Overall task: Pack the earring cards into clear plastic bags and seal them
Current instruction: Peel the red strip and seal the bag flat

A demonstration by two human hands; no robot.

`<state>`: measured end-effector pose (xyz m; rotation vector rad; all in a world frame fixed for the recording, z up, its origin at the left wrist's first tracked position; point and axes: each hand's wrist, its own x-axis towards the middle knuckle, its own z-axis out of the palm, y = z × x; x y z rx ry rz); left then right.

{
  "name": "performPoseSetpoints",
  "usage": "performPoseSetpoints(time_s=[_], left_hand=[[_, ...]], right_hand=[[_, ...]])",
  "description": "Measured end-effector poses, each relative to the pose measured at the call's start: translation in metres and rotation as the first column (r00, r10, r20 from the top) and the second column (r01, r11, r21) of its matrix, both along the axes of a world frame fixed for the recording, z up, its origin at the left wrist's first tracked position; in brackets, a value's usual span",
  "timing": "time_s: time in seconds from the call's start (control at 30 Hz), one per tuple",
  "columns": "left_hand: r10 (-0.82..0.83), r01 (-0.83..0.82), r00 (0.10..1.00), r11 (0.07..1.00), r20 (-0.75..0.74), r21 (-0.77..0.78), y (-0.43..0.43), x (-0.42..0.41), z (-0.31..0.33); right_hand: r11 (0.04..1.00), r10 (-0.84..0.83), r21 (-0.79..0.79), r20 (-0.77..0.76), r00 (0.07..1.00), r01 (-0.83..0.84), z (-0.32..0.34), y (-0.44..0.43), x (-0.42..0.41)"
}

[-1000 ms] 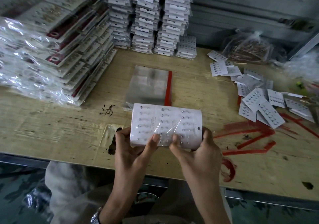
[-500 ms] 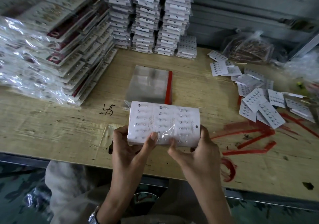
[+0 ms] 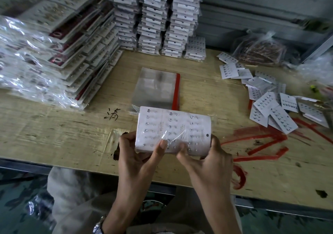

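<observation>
The pale wooden bench (image 3: 54, 134) stretches beneath and beyond my grip. Far off to the left of it slumps a big heap of bagged cards in crinkled clear film (image 3: 54, 53). Straight ahead and well beyond stand tall stacks of white packed cards (image 3: 153, 17). Off to the right lies a scatter of loose white earring cards (image 3: 270, 107). Just beyond my grip rests a flat pile of clear plastic bags with a red strip (image 3: 155, 87). I hold the white rectangular earring card in its clear bag (image 3: 176, 125) above the bench's near edge. My left grip (image 3: 137, 154) pinches its left end, thumb on the front. My right grip (image 3: 207, 159) pinches the right end, thumb pressing the film.
</observation>
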<state>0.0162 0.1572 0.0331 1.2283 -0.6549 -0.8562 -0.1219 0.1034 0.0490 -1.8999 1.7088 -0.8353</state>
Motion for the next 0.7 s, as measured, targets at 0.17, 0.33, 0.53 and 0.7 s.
performPoseSetpoints(time_s=[0.17,0.33,0.53,0.7], left_hand=[[-0.001,0.001,0.999,1.000,-0.032,0.009,0.000,0.000,-0.004],[0.010,-0.007,0.998,0.999,-0.068,0.042,-0.003,0.004,-0.004],[-0.014,0.041,0.975,0.992,-0.223,0.116,-0.008,0.008,-0.003],[-0.033,0.083,0.930,0.989,-0.366,0.120,-0.014,0.020,-0.006]], right_hand=[[0.999,0.032,0.025,0.085,0.996,-0.034,-0.002,-0.004,-0.003],[0.933,0.136,0.194,0.588,0.797,-0.302,-0.002,-0.016,-0.018],[0.907,0.009,0.313,0.652,0.758,-0.280,-0.001,-0.018,-0.022],[0.883,-0.043,0.315,0.793,0.608,-0.348,-0.003,-0.025,-0.029]])
